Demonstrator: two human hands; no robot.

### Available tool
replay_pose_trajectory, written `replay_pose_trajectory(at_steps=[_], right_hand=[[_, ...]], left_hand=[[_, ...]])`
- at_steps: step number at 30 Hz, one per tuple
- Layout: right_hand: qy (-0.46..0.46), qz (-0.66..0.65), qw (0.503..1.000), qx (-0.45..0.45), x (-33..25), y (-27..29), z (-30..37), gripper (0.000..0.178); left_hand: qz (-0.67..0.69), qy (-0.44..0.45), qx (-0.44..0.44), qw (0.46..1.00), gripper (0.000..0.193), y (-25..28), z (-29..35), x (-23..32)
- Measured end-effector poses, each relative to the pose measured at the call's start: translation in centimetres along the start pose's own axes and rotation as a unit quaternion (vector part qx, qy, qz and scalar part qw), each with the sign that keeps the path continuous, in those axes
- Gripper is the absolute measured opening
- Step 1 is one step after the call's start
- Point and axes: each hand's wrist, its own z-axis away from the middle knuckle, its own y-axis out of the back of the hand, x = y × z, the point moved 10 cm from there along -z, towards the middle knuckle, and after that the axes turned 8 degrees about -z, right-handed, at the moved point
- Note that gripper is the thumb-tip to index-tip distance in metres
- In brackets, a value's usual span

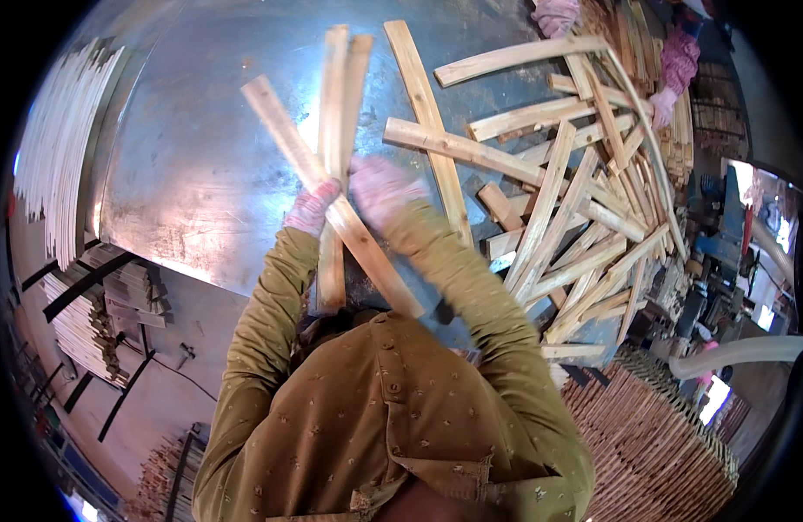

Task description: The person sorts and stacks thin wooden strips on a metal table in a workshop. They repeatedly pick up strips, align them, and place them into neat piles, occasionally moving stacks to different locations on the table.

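Note:
My left hand (313, 207), in a pink-and-white patterned glove, is closed around a wooden slat (366, 246) that lies slantwise. Beneath and beside it, two more slats (333, 104) run lengthwise away from me, partly overlapping. My right hand (384, 190), gloved the same way, is beside these two slats; motion blur smears its fingers, so I cannot tell whether it grips one. Just to its right, another long slat (429, 113) rests on the metal table (179, 157).
A jumbled heap of slats (558, 191) covers the table's right side. Another person's gloved hands (664, 106) are at the heap's far edge. Stacked strips (66, 143) stand at the left, with a large wood stack (649, 435) at lower right, near a pale hose (736, 357).

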Motion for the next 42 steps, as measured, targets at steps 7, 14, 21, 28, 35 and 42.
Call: replay_pose_trajectory(at_steps=[7, 14, 21, 28, 35, 42], right_hand=[[-0.041, 0.256, 0.965, -0.023, 14.4, 10.9, 2.1, 0.069], [0.046, -0.245, 0.916, 0.315, 0.8, 24.1, -2.9, 0.042], [-0.181, -0.174, 0.944, 0.214, -1.2, 7.7, -7.2, 0.038], [-0.142, -0.371, 0.908, -0.132, -9.3, -6.2, -3.7, 0.057], [-0.263, 0.158, 0.949, 0.071, 8.1, 3.7, 2.4, 0.074], [-0.221, -0.269, 0.928, -0.136, -4.6, -8.9, 1.1, 0.041]], left_hand=[[-0.040, -0.053, 0.115, 0.991, 0.042, 8.2, -1.2, 6.1], [-0.389, -0.021, 0.249, 0.887, 0.046, 15.0, 6.3, 17.6], [-0.600, 0.068, 0.178, 0.777, 0.066, 7.8, 5.0, 11.9], [-0.645, -0.063, 0.216, 0.730, 0.110, 10.4, 6.0, 8.3], [-0.633, 0.032, 0.225, 0.740, 0.107, 7.6, 6.6, 8.6], [-0.615, -0.108, 0.191, 0.757, 0.108, 6.3, 5.6, 9.5]])
